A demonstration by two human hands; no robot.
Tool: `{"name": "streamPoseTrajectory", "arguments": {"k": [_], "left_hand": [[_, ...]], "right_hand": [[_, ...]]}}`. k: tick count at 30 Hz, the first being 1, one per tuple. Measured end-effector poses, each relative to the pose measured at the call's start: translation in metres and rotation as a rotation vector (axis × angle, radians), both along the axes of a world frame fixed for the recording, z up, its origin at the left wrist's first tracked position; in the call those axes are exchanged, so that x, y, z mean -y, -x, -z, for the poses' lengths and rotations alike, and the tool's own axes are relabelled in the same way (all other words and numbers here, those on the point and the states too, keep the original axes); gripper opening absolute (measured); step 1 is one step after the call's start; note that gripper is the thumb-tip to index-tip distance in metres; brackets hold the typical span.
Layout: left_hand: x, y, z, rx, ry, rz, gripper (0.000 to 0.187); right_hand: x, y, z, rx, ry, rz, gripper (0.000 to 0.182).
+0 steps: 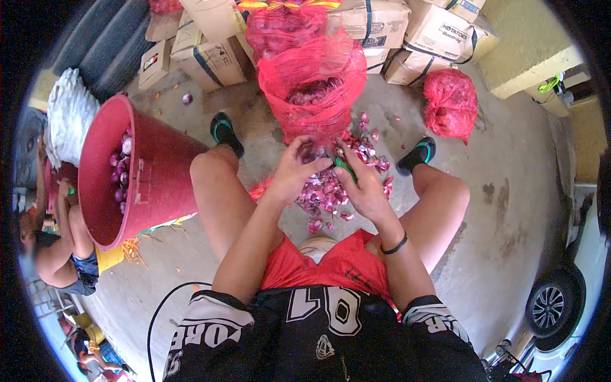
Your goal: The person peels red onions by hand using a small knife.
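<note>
My left hand (298, 173) is curled around a red onion (312, 153), partly covered by the fingers. Close beside it, my right hand (364, 186) grips a green-handled knife (344, 168); its blade is hard to make out. Below both hands, a pile of purple onion skins (328, 191) is spread on the floor between my feet. Just beyond stands an open red mesh sack (312, 118) with onions inside. At my left, a large red tub (162, 172) tilts toward me, with several red onions (119, 169) in it.
Cardboard boxes (439, 35) and another full mesh sack (280, 32) line the back. A tied red mesh bag (450, 102) lies to the right. Another person (60, 235) sits beyond the tub. A vehicle wheel (555, 307) is at the lower right.
</note>
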State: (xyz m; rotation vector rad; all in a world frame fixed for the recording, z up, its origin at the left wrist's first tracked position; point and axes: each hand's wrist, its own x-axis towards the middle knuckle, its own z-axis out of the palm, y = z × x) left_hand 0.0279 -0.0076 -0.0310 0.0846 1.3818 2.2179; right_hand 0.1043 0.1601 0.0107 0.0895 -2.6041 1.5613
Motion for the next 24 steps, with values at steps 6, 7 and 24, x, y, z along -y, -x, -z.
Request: {"name": "streamPoseTrajectory", "arguments": {"k": [6, 7, 24], "left_hand": [[0.001, 0.004, -0.003, 0.062, -0.073, 0.04, 0.051], [0.001, 0.003, -0.005, 0.056, -0.067, 0.049, 0.051], [0.005, 0.004, 0.0, 0.118, -0.148, 0.067, 0.046]], "right_hand": [[-0.008, -0.001, 0.006, 0.02, -0.058, 0.019, 0.054], [-0.007, -0.002, 0.009, -0.079, -0.084, 0.014, 0.054], [-0.011, -0.012, 0.024, -0.087, -0.058, 0.085, 0.053]]}}
